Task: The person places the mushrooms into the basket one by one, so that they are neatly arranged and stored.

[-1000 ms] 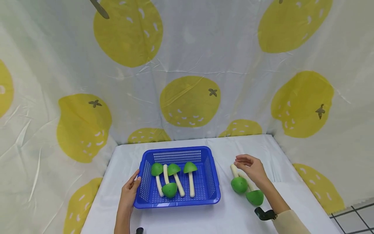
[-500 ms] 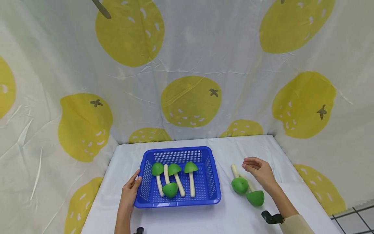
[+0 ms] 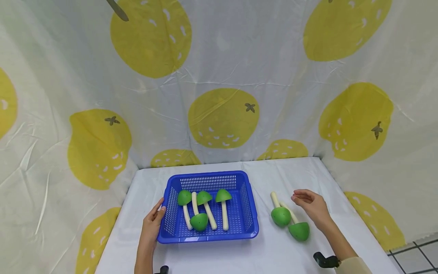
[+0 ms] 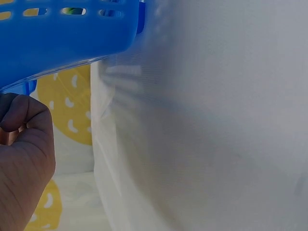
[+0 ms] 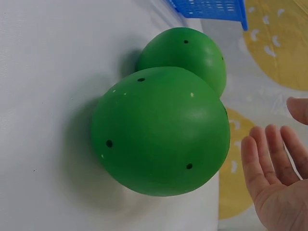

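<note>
A blue plastic basket holds several mushroom-shaped pieces with green caps and pale stems. My left hand grips its left rim; in the left wrist view the curled fingers sit right at the basket's edge. To the right of the basket, two more green-capped mushrooms lie on the white cloth, one partly overlapping the other. Just right of them hovers my right hand, fingers loosely bent and holding nothing. Large in the right wrist view is the nearer green cap, with that hand beyond it.
White cloth covers the table. A hanging cloth printed with yellow lemons rises behind it and on both sides. Grey floor tiles show at the lower right.
My right hand has drawn away from the two mushrooms on the cloth, moving right and slightly toward me. The left hand, the basket and the mushrooms have stayed in place.
</note>
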Motion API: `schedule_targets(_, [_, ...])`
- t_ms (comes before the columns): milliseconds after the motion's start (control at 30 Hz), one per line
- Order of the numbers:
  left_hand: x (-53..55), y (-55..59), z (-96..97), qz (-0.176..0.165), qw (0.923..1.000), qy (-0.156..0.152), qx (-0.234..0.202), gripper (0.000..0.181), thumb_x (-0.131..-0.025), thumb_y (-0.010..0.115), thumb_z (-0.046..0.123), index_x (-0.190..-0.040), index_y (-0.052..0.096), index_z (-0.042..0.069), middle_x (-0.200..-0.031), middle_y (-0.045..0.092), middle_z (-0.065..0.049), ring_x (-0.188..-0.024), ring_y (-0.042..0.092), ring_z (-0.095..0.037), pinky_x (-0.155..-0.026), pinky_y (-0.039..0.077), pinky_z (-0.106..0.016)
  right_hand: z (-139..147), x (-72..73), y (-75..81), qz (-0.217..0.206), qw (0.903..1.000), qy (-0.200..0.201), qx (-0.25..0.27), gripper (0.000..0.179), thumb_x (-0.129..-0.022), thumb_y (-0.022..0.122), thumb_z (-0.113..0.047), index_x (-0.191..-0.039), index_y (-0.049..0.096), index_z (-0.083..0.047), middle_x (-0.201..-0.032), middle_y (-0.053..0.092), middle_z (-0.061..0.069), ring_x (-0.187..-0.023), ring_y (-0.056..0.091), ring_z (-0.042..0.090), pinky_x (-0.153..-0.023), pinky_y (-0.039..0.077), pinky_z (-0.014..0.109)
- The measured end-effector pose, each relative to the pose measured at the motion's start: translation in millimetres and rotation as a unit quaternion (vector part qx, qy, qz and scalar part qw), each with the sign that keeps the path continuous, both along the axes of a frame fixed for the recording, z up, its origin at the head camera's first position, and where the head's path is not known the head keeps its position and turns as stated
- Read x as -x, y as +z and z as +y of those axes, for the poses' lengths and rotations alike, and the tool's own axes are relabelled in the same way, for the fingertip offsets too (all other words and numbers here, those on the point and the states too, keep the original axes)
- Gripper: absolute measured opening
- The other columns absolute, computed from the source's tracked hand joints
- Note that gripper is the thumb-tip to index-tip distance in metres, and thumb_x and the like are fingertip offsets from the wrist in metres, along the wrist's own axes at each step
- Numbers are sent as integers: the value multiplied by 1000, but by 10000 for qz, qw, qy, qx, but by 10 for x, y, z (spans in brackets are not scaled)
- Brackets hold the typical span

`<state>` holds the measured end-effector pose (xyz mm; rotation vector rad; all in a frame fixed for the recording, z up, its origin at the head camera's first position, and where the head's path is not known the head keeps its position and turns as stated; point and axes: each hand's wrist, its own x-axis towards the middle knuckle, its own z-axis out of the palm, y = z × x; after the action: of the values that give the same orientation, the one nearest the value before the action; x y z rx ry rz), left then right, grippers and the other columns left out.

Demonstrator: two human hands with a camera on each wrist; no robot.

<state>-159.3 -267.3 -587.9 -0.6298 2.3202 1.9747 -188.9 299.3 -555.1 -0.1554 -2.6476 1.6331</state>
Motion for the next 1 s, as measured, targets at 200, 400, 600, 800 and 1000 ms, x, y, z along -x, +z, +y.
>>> schedule_targets(200, [-1, -1, -5, -31, 10000, 21, -26, 57, -103, 55, 53, -156, 45, 34, -121, 62, -10, -104, 58, -19, -81, 52, -22, 58, -24, -63, -235, 9996, -135, -97, 57, -97, 72, -39, -135, 60, 2, -118, 73, 13, -94, 68, -2, -82, 53, 14])
schedule_targets(400, [17, -29, -28, -13, 9999, -21, -126, 56, -105, 54, 49, -157, 43, 34, -122, 62, -11, -104, 58, -19, -81, 52, -22, 97, -43, -154, -481, 9987, -171, -76, 58, -98, 71, -38, -137, 58, 3, -121, 72, 16, -101, 72, 15, -85, 57, 23])
schedule_targets(600, [23, -31, -25, -1, 9999, -3, -111, 55, -104, 55, 49, -156, 44, 34, -120, 62, -10, -103, 59, -19, -81, 52, -23, 135, -67, -240, -690, 9972, -217, -168, 57, -99, 71, -37, -138, 58, 3, -122, 71, 16, -102, 72, 14, -86, 57, 25])
schedule_targets(800, [4, -8, -10, 27, 10000, 16, -47, 56, -103, 56, 52, -156, 46, 35, -117, 62, -9, -102, 59, -19, -81, 52, -22, 187, -102, -321, -893, 9952, -242, -324, 57, -98, 72, -38, -137, 59, 2, -122, 72, 13, -92, 64, -6, -81, 53, 18])
schedule_targets(1000, [0, 0, -1, 40, 9999, 21, -107, 56, -103, 55, 52, -156, 45, 35, -122, 62, -11, -104, 58, -19, -81, 52, -21, 224, -125, -382, -864, 9954, -158, -383, 56, -98, 72, -37, -135, 61, 2, -117, 73, 11, -89, 61, -10, -79, 51, 16])
